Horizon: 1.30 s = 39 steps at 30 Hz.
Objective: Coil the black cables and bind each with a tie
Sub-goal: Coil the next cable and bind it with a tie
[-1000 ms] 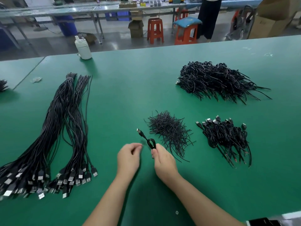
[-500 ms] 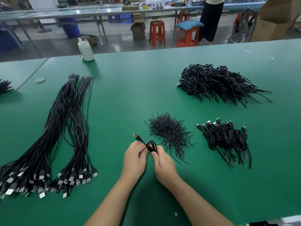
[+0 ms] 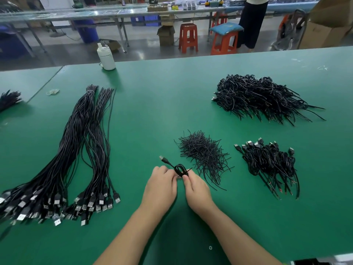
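Observation:
A small coiled black cable sits between my two hands above the green table; its plug end sticks out to the upper left. My left hand and my right hand both pinch the coil, and a thin tie end pokes out to the right of it. A heap of black ties lies just beyond my right hand. Two long bundles of uncoiled cables lie at the left. A small pile of bound coils lies at the right.
A larger heap of bound cables lies at the far right. A white bottle stands at the table's far edge, with rubber bands near the left seam. Stools, boxes and a standing person are beyond the table.
My left hand has moved right and closed in on the coil, which my right hand held alone before. Both hands now pinch it together.

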Each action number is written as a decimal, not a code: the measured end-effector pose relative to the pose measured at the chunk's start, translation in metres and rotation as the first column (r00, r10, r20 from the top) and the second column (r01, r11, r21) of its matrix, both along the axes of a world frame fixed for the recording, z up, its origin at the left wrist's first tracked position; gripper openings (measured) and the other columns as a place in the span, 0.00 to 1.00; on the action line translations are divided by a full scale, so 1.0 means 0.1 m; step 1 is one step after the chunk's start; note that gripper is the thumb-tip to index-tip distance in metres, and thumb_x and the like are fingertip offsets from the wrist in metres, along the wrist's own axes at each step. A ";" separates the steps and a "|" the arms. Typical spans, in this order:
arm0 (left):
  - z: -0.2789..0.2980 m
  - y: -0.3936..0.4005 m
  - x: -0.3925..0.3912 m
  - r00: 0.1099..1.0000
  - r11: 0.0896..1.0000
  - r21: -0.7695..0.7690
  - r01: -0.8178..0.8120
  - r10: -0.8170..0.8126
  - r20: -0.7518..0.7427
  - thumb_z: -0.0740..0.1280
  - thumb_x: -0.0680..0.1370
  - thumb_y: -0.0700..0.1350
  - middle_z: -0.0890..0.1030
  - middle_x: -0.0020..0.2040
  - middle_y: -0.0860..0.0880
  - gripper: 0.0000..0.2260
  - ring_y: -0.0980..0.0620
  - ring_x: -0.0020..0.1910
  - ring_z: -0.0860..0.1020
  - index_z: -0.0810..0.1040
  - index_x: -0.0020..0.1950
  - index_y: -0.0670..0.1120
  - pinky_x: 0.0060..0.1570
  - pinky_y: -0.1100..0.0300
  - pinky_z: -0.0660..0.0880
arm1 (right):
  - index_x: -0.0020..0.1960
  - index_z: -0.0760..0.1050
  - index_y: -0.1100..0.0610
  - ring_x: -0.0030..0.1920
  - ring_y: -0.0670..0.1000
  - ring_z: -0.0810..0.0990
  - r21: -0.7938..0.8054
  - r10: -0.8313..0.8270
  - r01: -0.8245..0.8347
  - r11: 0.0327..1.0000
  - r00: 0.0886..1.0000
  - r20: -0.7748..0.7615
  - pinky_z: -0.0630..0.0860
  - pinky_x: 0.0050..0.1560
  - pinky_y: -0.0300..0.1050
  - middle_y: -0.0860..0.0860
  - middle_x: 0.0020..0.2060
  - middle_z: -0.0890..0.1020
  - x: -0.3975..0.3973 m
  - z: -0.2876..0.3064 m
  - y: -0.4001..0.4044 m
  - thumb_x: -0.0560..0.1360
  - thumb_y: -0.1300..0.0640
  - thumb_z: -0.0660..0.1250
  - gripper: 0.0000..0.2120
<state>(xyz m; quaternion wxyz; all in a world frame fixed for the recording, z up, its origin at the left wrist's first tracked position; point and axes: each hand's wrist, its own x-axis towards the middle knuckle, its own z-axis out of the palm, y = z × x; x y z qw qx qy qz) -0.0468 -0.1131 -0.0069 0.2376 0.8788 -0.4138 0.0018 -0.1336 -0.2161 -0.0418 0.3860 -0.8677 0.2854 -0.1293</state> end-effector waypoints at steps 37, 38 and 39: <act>0.24 -0.03 0.20 0.912 0.988 0.114 -0.105 0.141 -0.386 0.72 0.75 0.52 0.81 0.36 0.54 0.08 0.55 0.37 0.77 0.82 0.40 0.49 0.34 0.64 0.69 | 0.37 0.63 0.53 0.36 0.49 0.61 -0.346 0.169 -0.174 0.922 0.985 -0.046 0.55 0.38 0.48 0.46 0.31 0.63 -0.16 0.00 0.12 0.82 0.51 0.54 0.15; 0.25 -0.02 0.19 0.922 0.987 0.128 -0.092 0.134 -0.365 0.70 0.77 0.53 0.82 0.38 0.52 0.10 0.52 0.40 0.78 0.83 0.42 0.48 0.38 0.61 0.72 | 0.37 0.62 0.53 0.36 0.49 0.61 -0.342 0.165 -0.172 0.924 0.985 -0.047 0.55 0.38 0.49 0.46 0.31 0.63 -0.16 0.01 0.12 0.82 0.51 0.54 0.16; 0.26 -0.01 0.17 0.932 0.987 0.145 -0.070 0.117 -0.342 0.67 0.78 0.54 0.84 0.40 0.49 0.13 0.49 0.43 0.80 0.84 0.43 0.47 0.41 0.59 0.74 | 0.36 0.61 0.53 0.36 0.49 0.61 -0.339 0.164 -0.173 0.925 0.985 -0.054 0.55 0.38 0.49 0.47 0.31 0.63 -0.15 0.01 0.12 0.82 0.51 0.54 0.16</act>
